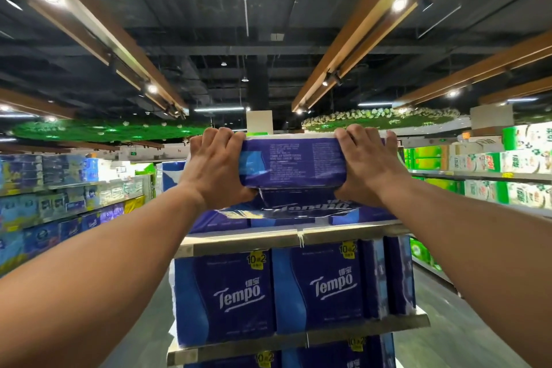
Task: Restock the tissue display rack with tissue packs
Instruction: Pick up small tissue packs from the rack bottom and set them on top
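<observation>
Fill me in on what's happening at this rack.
A person is restocking a display rack of blue Tempo tissue packs in a store aisle. Both arms reach up: the left hand and right hand each have a grip on one end of a blue tissue pack, held at the top of the rack above packs already lying on the top shelf. The shelf below is full of upright Tempo packs. Whether the held pack is resting or lifted can't be told.
</observation>
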`<action>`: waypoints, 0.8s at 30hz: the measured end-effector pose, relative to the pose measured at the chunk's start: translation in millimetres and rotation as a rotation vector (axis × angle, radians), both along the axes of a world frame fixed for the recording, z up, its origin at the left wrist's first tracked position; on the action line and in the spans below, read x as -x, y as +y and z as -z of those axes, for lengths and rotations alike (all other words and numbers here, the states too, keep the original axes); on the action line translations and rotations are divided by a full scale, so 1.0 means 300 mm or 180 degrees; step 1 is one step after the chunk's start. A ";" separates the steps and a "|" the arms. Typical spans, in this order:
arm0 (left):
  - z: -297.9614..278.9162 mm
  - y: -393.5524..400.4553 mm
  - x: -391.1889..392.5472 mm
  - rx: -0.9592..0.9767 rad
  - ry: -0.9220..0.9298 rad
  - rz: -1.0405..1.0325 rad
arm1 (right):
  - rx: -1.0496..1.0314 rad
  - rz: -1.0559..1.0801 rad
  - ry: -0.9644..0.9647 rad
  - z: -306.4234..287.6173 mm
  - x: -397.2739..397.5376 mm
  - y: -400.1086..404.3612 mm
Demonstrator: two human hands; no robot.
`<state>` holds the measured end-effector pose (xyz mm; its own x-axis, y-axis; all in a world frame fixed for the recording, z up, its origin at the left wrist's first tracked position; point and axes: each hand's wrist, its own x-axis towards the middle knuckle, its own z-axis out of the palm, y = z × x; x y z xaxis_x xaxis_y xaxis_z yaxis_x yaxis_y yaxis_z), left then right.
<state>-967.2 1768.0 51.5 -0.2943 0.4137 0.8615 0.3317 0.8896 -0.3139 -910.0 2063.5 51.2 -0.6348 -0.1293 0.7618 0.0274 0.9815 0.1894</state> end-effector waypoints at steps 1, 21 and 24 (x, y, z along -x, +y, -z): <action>0.004 0.011 0.052 -0.0001 0.0007 -0.0029 | -0.0006 0.0010 0.0005 0.003 0.064 0.015; 0.005 0.233 1.018 -0.0197 -0.1224 -0.0248 | 0.0084 0.0011 -0.0890 -0.012 1.099 0.216; -0.053 0.239 1.157 -0.0181 -0.1492 -0.0185 | 0.0143 0.0066 -0.1157 -0.076 1.220 0.223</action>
<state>-1314.5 1839.9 67.3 -0.6780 0.3411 0.6511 0.3752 0.9223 -0.0925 -1276.0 2130.2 73.9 -0.8672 -0.0852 0.4905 -0.0139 0.9890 0.1471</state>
